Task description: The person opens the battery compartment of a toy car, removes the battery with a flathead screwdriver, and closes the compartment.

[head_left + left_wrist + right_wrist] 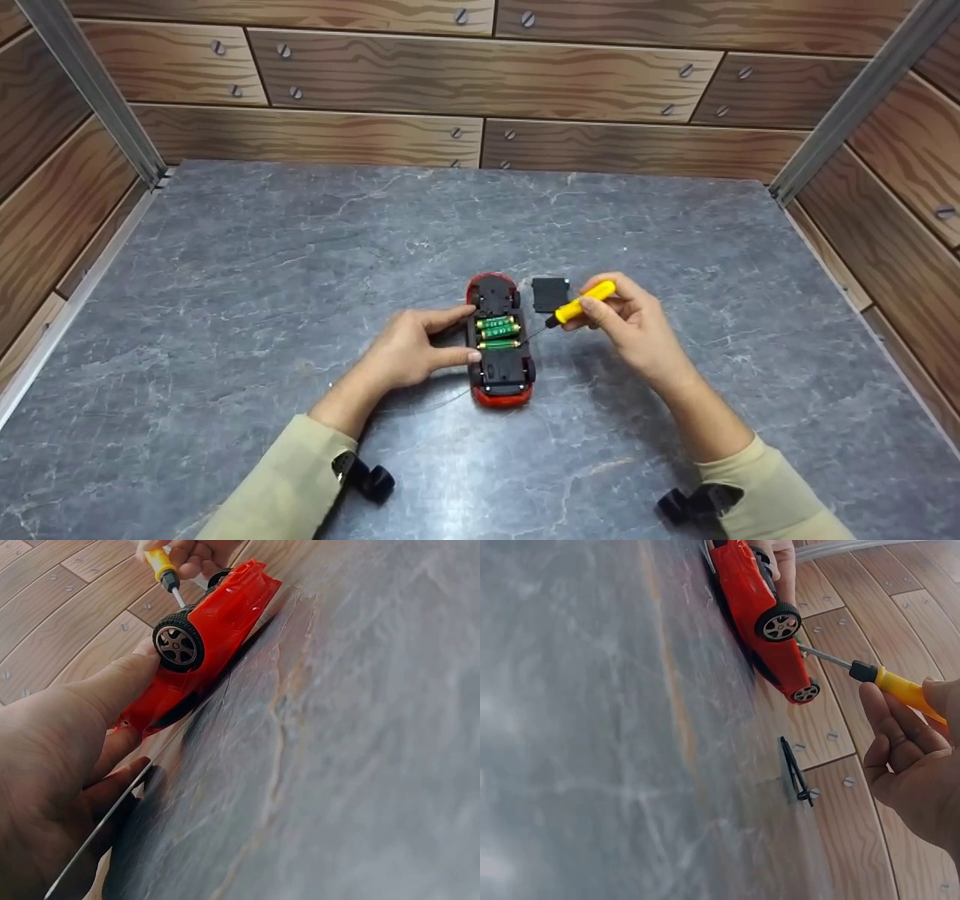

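Observation:
A red toy car (504, 397) lies upside down, black underside (504, 366) up, with green batteries (498, 330) in its uncovered compartment. My left hand (405, 346) holds the car by its left side, thumb and index finger set apart along the edge; in the left wrist view the thumb reaches a wheel (178, 645). The other left fingers are partly hidden beside the body. My right hand (634, 322) grips a yellow-handled screwdriver (585, 303), tilted down to the left. Its thin metal shaft (825, 656) reaches the right end of the lowest battery.
A black battery cover (551, 295) lies on the grey marbled table (300, 247), just right of the car and close to the right hand. A thin wire (439, 403) runs left from the car beneath the left wrist. Wood-patterned walls (480, 75) enclose the table.

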Tool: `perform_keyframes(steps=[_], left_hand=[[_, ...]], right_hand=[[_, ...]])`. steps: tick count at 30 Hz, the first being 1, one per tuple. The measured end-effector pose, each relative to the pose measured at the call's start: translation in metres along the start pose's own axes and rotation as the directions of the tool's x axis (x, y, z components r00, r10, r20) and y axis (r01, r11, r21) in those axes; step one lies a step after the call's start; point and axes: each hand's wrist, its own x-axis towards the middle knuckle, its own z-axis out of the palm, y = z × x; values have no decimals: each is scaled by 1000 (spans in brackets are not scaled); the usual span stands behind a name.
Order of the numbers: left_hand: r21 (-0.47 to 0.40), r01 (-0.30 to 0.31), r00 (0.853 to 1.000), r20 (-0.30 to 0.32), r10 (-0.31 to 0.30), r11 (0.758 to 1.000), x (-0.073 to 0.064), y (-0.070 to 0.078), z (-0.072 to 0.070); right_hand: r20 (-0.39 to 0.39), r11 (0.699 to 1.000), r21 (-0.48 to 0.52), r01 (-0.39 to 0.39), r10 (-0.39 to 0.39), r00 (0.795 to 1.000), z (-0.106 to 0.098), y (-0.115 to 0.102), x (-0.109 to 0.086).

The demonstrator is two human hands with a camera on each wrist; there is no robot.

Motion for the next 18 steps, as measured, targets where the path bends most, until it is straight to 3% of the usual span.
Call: perform_keyframes(steps=[11,18], left_hand=[[-14,-39,999,12,39,999,0,-4,1],[-26,-32,999,14,33,999,0,-4,0]], right_hand=[[-15,994,81,-79,80,997,-5,8,-1],[-16,988,106,-112,114,993,-6,11,0]])
